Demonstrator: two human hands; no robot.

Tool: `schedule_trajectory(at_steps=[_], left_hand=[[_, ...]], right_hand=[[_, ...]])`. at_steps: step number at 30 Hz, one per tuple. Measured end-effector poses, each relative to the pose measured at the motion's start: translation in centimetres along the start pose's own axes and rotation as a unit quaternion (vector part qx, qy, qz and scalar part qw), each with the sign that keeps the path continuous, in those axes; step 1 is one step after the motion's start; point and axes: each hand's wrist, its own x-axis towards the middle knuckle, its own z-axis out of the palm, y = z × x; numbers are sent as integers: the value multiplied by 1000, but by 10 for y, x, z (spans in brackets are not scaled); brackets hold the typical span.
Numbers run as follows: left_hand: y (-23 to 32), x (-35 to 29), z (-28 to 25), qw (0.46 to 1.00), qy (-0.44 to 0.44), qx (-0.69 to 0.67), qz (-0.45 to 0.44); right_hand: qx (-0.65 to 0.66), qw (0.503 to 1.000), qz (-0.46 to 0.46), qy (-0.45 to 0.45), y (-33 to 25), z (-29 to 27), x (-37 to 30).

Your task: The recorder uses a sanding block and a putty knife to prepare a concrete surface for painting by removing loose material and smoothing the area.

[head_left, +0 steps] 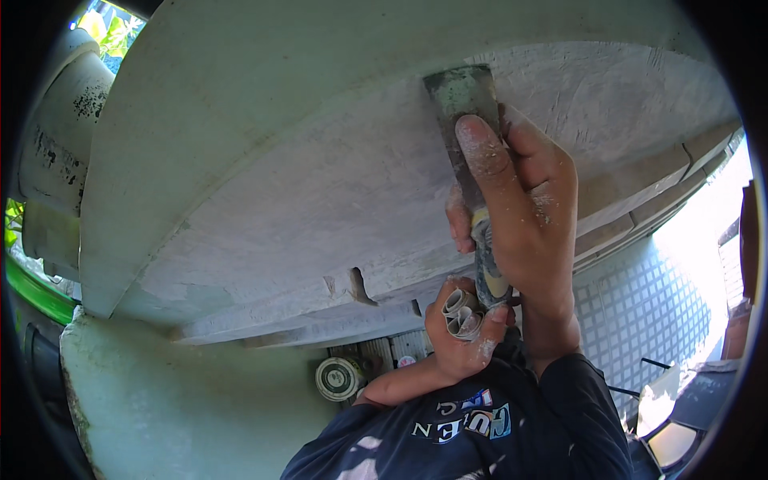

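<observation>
My right hand (534, 200), dusted with white powder, is closed round a putty knife (468, 96). The thumb presses along its worn metal blade, and the blade's wide end meets the pale, skim-coated surface (336, 176) overhead. Below the fingers shows the knife's grimy yellowish handle (490, 264). My left hand (464, 352) is closed round some pale rolled pieces (462, 314), seen end-on as hollow curls; their material I cannot make out. It sits close under the handle's end, and whether the two touch is hard to tell.
A green painted band (240, 88) curves round the pale surface, which has a dark slot (362, 286) near its lower edge. Below left are a greenish wall (200, 400) and a round tin (338, 378). Chairs (672, 432) stand lower right by a tiled surface (640, 296).
</observation>
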Motion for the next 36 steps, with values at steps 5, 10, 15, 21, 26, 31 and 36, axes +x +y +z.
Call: schedule_trajectory(at_steps=[5, 10, 15, 21, 26, 31, 36], left_hand=[[0, -7, -4, 1000, -4, -24, 1], [1, -9, -7, 1000, 4, 1, 19], [-2, -8, -8, 1000, 11, 10, 24], [-4, -9, -9, 999, -6, 9, 31], [1, -6, -3, 999, -7, -15, 34], [0, -6, -5, 1000, -1, 13, 14], [-4, -11, -8, 998, -20, 60, 26]], right_hand=[[-6, 1000, 26, 12, 3, 6, -8], [-4, 999, 48, -11, 2, 7, -8], [-4, 999, 31, -25, 4, 8, -5], [12, 998, 47, -41, 9, 3, -10], [15, 995, 66, -67, 2, 0, -4], [19, 997, 38, -61, 8, 1, -5], [13, 995, 71, -68, 3, -3, -6]])
